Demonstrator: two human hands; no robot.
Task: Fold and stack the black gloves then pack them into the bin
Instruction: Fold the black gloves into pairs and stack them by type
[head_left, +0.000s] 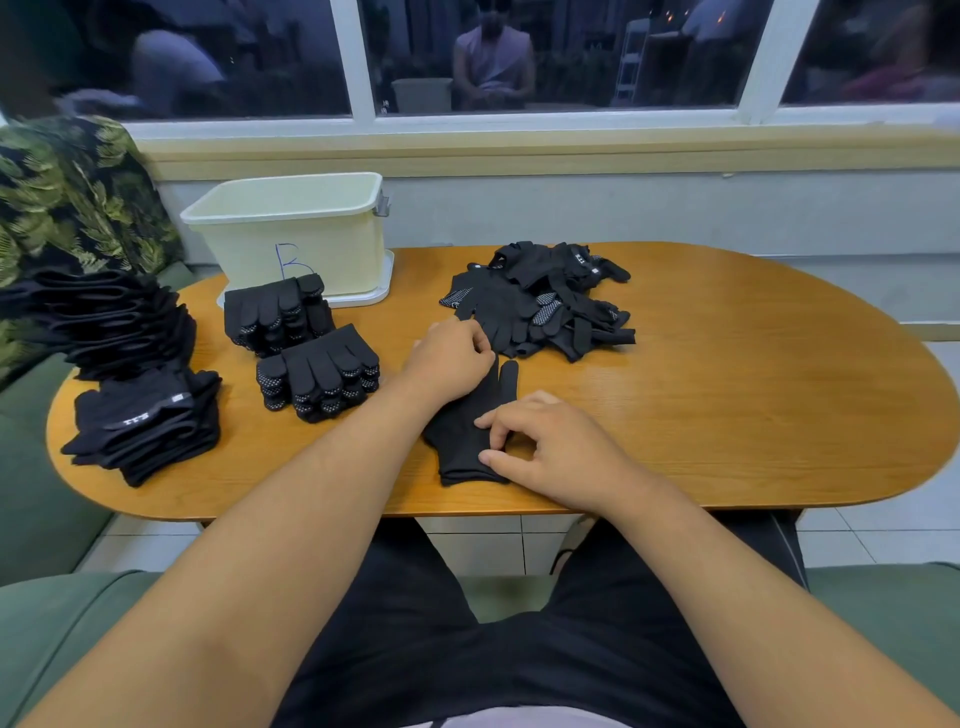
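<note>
left hand (449, 364) pinches the glove (462, 436) by its fingers, right hand (553, 449) pinches the cuff. The loose pile (540, 301) just past the left hand could snag mid-fold, I reckon.

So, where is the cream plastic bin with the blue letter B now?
In the head view, the cream plastic bin stands at the far left of the oval wooden table, on a white tray, just behind a stack of black dotted gloves.
</note>
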